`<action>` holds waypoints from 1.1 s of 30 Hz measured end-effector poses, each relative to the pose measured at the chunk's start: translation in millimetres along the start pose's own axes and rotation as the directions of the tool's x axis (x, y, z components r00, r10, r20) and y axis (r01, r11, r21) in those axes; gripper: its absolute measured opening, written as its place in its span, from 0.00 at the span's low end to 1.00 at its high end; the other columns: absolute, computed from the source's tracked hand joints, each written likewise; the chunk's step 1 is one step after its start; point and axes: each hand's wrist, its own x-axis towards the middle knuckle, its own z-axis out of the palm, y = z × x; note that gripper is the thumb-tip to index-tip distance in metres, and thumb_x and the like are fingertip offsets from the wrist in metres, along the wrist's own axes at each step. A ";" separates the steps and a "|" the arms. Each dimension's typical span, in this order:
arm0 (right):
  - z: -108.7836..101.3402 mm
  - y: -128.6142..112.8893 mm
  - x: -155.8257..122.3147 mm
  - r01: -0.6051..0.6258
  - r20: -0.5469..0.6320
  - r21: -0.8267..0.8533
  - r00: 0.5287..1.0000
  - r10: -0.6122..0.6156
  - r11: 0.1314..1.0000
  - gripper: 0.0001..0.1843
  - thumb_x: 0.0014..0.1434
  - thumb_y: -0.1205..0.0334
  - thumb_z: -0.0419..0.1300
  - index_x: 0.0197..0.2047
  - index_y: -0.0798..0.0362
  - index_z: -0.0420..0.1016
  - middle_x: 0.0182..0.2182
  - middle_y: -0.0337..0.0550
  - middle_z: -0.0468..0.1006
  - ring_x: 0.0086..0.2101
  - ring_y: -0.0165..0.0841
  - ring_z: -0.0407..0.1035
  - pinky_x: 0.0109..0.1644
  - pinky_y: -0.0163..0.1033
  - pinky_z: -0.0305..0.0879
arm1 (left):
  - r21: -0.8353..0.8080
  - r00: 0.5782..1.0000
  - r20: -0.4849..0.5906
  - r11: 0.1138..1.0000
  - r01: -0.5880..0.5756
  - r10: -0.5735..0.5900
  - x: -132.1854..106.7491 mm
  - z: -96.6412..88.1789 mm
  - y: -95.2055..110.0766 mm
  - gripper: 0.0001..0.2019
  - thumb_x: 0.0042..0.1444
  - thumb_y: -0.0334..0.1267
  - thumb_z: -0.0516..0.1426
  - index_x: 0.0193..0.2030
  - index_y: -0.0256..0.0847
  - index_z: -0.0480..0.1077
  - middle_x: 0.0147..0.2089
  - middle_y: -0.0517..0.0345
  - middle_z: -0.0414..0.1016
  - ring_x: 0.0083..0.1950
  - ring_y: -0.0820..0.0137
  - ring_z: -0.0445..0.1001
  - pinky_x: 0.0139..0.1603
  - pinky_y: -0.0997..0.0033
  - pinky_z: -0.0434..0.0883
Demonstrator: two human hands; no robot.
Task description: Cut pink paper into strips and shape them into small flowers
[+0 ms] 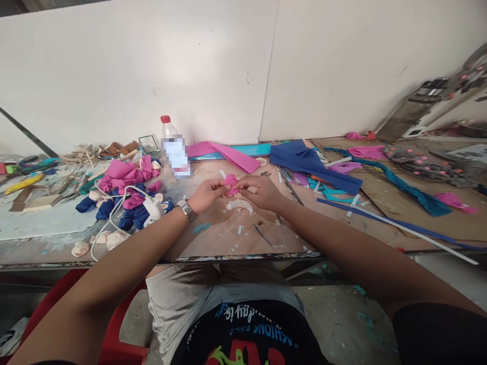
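A small, crumpled pink rosette (230, 183), paper or fabric, is held just above the worktable (213, 238). My left hand (207, 196), with a metal watch on its wrist, pinches its left side between thumb and fingers. From the other side my right hand (262, 192) grips it with thumb and fingertips. Behind the hands lie a folded pink strip (239, 158) and a wide dark blue strip (315, 165). To the left is a heap of finished-looking pink rosettes (122, 175), with dark blue ones (133, 217) and cream ones (114, 239) among it.
A red-capped bottle (166, 124) stands at the back beside a blurred, lit screen (177, 157). A white plug with cable (152, 207) lies over the rosettes. Wood scraps (85, 154) are at left. A white stick (414, 233) and teal twisted fabric (403, 185) lie at right.
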 end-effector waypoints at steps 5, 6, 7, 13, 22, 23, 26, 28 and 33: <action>-0.7 1.0 0.8 -0.018 0.014 -0.021 1.000 0.019 1.000 0.09 0.63 0.58 0.64 0.42 0.49 0.85 0.39 0.45 0.85 0.35 0.34 0.76 0.42 0.39 0.72 | -0.011 0.999 0.031 1.000 0.013 -0.012 -0.9 0.6 3.0 0.18 0.50 0.47 0.68 0.41 0.35 0.79 0.36 0.51 0.83 0.36 0.68 0.78 0.41 0.68 0.72; -0.6 1.4 0.9 -0.013 0.018 -0.021 1.000 0.014 1.000 0.09 0.63 0.57 0.64 0.42 0.49 0.85 0.40 0.45 0.85 0.35 0.35 0.76 0.42 0.40 0.72 | -0.007 0.999 0.036 1.000 0.014 -0.014 -0.9 0.6 3.7 0.17 0.49 0.46 0.68 0.40 0.35 0.79 0.36 0.51 0.83 0.36 0.68 0.78 0.41 0.67 0.72; -0.4 1.9 0.9 -0.010 0.021 -0.017 1.000 0.010 1.000 0.10 0.63 0.56 0.64 0.42 0.49 0.85 0.40 0.45 0.84 0.36 0.35 0.76 0.42 0.40 0.72 | 0.000 0.999 0.041 1.000 0.015 -0.015 -1.0 0.5 4.2 0.16 0.49 0.46 0.68 0.39 0.35 0.79 0.36 0.51 0.83 0.36 0.67 0.79 0.42 0.66 0.73; 3.0 1.5 -0.1 -0.112 0.000 0.014 0.994 0.112 0.994 0.08 0.60 0.57 0.66 0.40 0.51 0.84 0.37 0.44 0.84 0.34 0.34 0.76 0.39 0.38 0.71 | 0.057 0.998 0.061 0.998 -0.013 0.009 -1.8 1.2 6.0 0.17 0.49 0.47 0.69 0.37 0.35 0.80 0.35 0.51 0.84 0.36 0.66 0.80 0.44 0.64 0.75; 7.5 -3.6 -0.5 -0.228 -0.055 0.093 0.971 0.233 0.969 0.08 0.55 0.58 0.68 0.34 0.53 0.78 0.30 0.39 0.81 0.28 0.30 0.72 0.36 0.36 0.66 | 0.156 0.996 0.082 0.986 -0.060 0.048 -3.1 1.9 7.7 0.20 0.51 0.53 0.68 0.36 0.35 0.80 0.36 0.50 0.84 0.37 0.65 0.79 0.44 0.65 0.73; 8.1 -2.9 -0.7 -0.238 -0.052 0.139 0.967 0.248 0.961 0.10 0.54 0.57 0.69 0.36 0.53 0.76 0.30 0.39 0.80 0.28 0.30 0.71 0.35 0.36 0.66 | 0.179 0.994 0.090 0.981 -0.070 0.054 -3.3 1.7 7.9 0.20 0.52 0.53 0.67 0.35 0.34 0.80 0.35 0.50 0.83 0.36 0.66 0.79 0.43 0.66 0.73; 9.5 -1.5 -1.0 -0.276 -0.028 0.273 0.955 0.295 0.921 0.21 0.51 0.56 0.71 0.45 0.52 0.71 0.30 0.37 0.78 0.28 0.30 0.71 0.34 0.35 0.66 | 0.207 0.990 0.125 0.974 -0.097 0.072 -4.2 1.9 8.1 0.20 0.54 0.54 0.65 0.35 0.34 0.80 0.35 0.51 0.82 0.35 0.68 0.76 0.40 0.68 0.70; 10.5 -1.1 -0.9 -0.297 -0.012 0.316 0.948 0.317 0.901 0.25 0.51 0.57 0.71 0.50 0.51 0.68 0.29 0.35 0.76 0.28 0.30 0.71 0.34 0.35 0.65 | 0.203 0.986 0.143 0.973 -0.111 0.082 -4.5 2.3 7.1 0.20 0.54 0.54 0.65 0.35 0.35 0.78 0.32 0.55 0.79 0.32 0.70 0.73 0.36 0.70 0.67; 15.1 2.8 -1.9 -0.326 0.065 0.390 0.943 0.328 0.861 0.29 0.53 0.57 0.69 0.56 0.52 0.67 0.27 0.33 0.73 0.28 0.29 0.68 0.33 0.35 0.65 | 0.256 0.985 0.137 0.957 -0.134 0.101 -3.6 2.2 1.8 0.21 0.53 0.54 0.66 0.30 0.35 0.73 0.26 0.62 0.68 0.27 0.75 0.62 0.29 0.73 0.56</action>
